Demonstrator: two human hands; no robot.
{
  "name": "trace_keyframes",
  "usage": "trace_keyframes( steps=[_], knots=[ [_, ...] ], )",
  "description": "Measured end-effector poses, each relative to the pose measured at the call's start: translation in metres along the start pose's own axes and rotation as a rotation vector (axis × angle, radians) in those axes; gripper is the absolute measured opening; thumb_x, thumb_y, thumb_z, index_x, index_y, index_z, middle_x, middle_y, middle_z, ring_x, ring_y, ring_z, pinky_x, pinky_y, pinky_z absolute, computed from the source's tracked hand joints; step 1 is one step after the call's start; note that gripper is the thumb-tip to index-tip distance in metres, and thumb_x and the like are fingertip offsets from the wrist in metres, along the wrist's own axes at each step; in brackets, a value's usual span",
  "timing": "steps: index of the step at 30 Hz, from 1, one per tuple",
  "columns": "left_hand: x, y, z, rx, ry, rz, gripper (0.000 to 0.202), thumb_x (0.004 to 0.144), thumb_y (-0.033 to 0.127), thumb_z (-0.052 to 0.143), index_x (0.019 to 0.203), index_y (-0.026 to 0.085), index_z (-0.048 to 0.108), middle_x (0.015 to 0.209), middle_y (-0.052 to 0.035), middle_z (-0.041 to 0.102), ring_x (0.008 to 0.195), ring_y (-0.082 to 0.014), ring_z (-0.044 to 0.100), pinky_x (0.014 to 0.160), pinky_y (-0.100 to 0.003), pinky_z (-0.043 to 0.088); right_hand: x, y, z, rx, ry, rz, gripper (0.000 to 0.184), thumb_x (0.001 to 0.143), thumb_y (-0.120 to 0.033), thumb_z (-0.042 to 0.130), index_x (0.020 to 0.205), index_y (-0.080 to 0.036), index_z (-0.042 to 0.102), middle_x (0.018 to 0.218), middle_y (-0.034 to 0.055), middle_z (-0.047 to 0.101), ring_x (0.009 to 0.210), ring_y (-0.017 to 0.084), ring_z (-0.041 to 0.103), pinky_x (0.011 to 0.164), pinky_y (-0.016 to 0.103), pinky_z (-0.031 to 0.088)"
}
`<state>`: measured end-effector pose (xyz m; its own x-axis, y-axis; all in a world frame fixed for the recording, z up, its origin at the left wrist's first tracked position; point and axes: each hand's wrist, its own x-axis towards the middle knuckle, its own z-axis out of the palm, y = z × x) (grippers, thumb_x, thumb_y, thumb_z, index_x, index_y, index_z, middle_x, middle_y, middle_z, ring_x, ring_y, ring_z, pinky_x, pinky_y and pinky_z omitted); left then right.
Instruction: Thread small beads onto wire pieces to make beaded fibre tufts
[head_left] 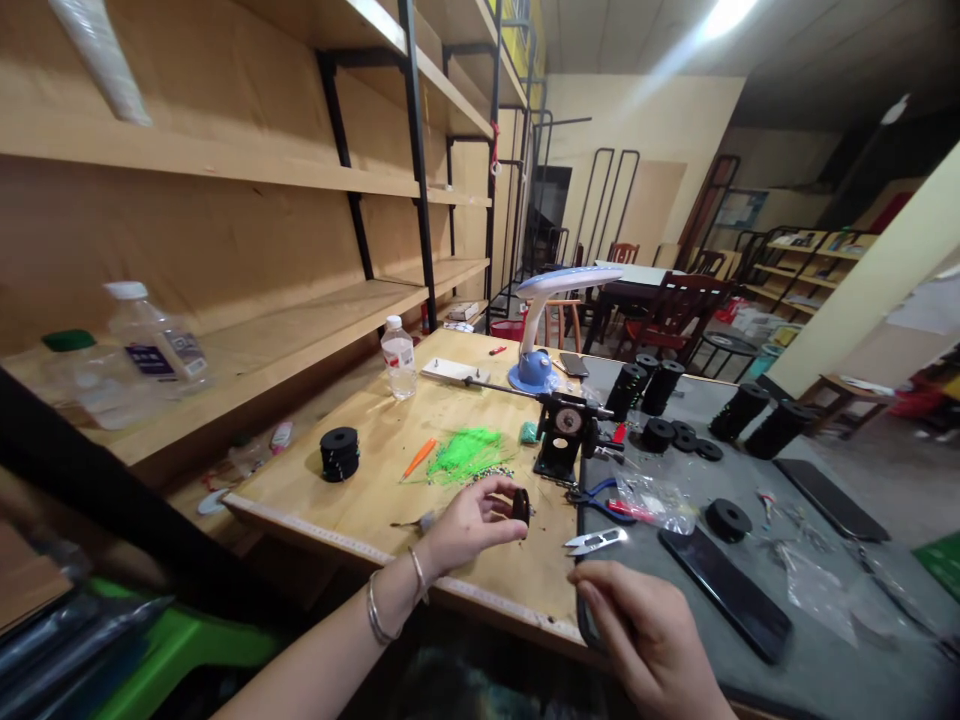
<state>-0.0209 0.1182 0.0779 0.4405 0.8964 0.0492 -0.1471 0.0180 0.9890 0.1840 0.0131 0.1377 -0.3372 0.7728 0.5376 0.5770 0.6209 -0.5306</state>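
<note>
Head view: left hand [466,522] grips a dark spool [521,508]; right hand [646,622] pinched together.

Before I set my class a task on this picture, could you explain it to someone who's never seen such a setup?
There is no robot here: one head-worn camera looks forward and down at a person's two bare hands. The left hand holds a small black spool between thumb and fingers. The right hand has its fingertips pinched together; whether they hold something fine, I can't tell. On the wooden tabletop lie bright green strands, beside a black machine with a round dial. On the grey mat lie thread snips and a black phone.
</note>
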Motion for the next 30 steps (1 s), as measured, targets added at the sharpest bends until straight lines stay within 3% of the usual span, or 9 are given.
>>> trace_keyframes(
  steps=[4,8,11,14,17,20,24,27,30],
  knots=[
    [-0.001,0.005,0.008,0.071,-0.169,-0.106,0.055,0.058,0.019,0.083,0.109,0.016,0.060,0.092,-0.0047,0.063,0.082,-0.0162,0.059,0.079,-0.033,0.047,0.014,0.008,-0.007,-0.002,0.037,0.053,0.019,0.094,-0.024,0.045,0.087,-0.020,0.063,0.067,0.0020,0.066,0.056,0.014,0.061,0.055,0.022,0.042],
    [-0.006,0.013,0.017,0.099,-0.295,-0.127,0.069,0.054,0.016,0.084,0.117,0.021,0.057,0.097,-0.0033,0.060,0.083,-0.0154,0.058,0.079,-0.032,0.047,0.022,0.032,-0.004,0.050,0.099,0.207,0.024,0.094,-0.031,0.045,0.085,-0.018,0.064,0.067,0.0030,0.066,0.055,0.015,0.058,0.052,0.023,0.040],
    [-0.011,0.018,0.022,0.088,-0.401,-0.105,0.062,0.056,0.019,0.084,0.113,0.021,0.061,0.099,-0.0050,0.062,0.090,-0.0180,0.058,0.086,-0.034,0.045,0.021,0.051,0.005,0.115,0.166,0.321,0.028,0.092,-0.037,0.048,0.082,-0.017,0.065,0.063,0.0020,0.063,0.055,0.016,0.054,0.052,0.024,0.039],
    [-0.015,0.020,0.026,-0.077,-0.457,-0.097,0.061,0.057,0.022,0.085,0.113,0.021,0.061,0.106,-0.0067,0.063,0.099,-0.0203,0.058,0.090,-0.035,0.044,0.010,0.065,0.023,0.254,0.181,0.443,0.033,0.088,-0.045,0.052,0.076,-0.017,0.063,0.060,-0.0003,0.057,0.052,0.014,0.049,0.049,0.023,0.037],
    [-0.015,0.020,0.031,-0.257,-0.415,-0.057,0.055,0.059,0.024,0.085,0.109,0.019,0.063,0.104,-0.0075,0.064,0.098,-0.0209,0.060,0.087,-0.033,0.045,-0.007,0.069,0.045,0.353,0.106,0.510,0.040,0.087,-0.050,0.051,0.071,-0.015,0.062,0.058,-0.0001,0.056,0.055,0.015,0.050,0.051,0.023,0.039],
    [-0.011,0.017,0.036,-0.272,-0.244,-0.015,0.048,0.061,0.024,0.084,0.103,0.018,0.064,0.096,-0.0064,0.065,0.088,-0.0189,0.061,0.081,-0.031,0.047,-0.025,0.063,0.061,0.313,0.013,0.493,0.039,0.090,-0.047,0.047,0.074,-0.015,0.064,0.064,0.0020,0.061,0.061,0.017,0.055,0.056,0.024,0.040],
    [-0.003,0.007,0.037,-0.180,-0.036,0.023,0.045,0.062,0.025,0.083,0.101,0.017,0.063,0.093,-0.0070,0.065,0.087,-0.0199,0.061,0.080,-0.032,0.047,-0.039,0.046,0.059,0.128,-0.047,0.428,0.033,0.094,-0.038,0.044,0.078,-0.017,0.065,0.059,0.0008,0.060,0.053,0.015,0.056,0.052,0.022,0.036],
    [0.001,-0.001,0.035,-0.090,-0.024,0.048,0.046,0.063,0.025,0.082,0.104,0.016,0.062,0.095,-0.0083,0.065,0.088,-0.0204,0.061,0.080,-0.033,0.048,-0.036,0.032,0.044,0.015,-0.070,0.330,0.027,0.095,-0.031,0.044,0.084,-0.019,0.066,0.064,0.0032,0.065,0.056,0.016,0.060,0.054,0.023,0.038],
    [0.002,-0.002,0.034,-0.027,-0.113,0.001,0.048,0.062,0.024,0.082,0.105,0.017,0.062,0.096,-0.0069,0.064,0.085,-0.0186,0.061,0.077,-0.031,0.049,-0.025,0.025,0.028,-0.079,-0.044,0.244,0.024,0.094,-0.028,0.045,0.085,-0.021,0.067,0.069,0.0056,0.067,0.061,0.018,0.060,0.058,0.025,0.040]
  ],
)
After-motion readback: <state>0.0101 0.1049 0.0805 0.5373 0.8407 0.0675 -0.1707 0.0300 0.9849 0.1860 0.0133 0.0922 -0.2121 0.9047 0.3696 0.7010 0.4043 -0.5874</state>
